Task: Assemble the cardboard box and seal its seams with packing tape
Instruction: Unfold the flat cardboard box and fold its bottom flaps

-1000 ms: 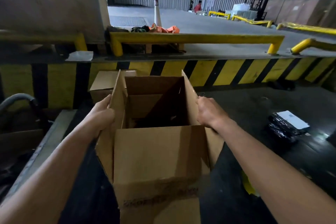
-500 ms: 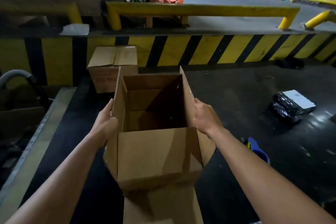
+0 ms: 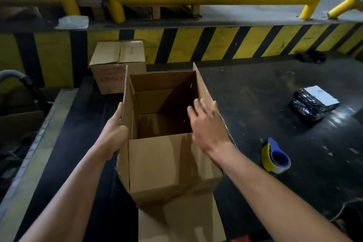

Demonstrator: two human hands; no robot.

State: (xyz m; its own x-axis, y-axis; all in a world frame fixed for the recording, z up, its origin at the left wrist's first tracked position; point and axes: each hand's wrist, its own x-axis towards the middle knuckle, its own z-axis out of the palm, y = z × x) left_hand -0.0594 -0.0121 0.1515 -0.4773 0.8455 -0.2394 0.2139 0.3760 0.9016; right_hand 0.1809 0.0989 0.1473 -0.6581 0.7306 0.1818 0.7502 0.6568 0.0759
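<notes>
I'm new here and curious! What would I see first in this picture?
The big open cardboard box in the middle, with the left hand gripping its left flap and the right hand spread open above it. Next, the yellow-and-black striped wall behind it, and the blue-and-yellow tape roll on the dark floor to the right.

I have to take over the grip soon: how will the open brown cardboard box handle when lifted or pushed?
Probably light: the open brown cardboard box looks empty inside. Its thin side flaps stand loose, so the one that the left hand grips would likely bend rather than steer the box. It is tall and narrow, so it may tip if shoved near the top.
</notes>
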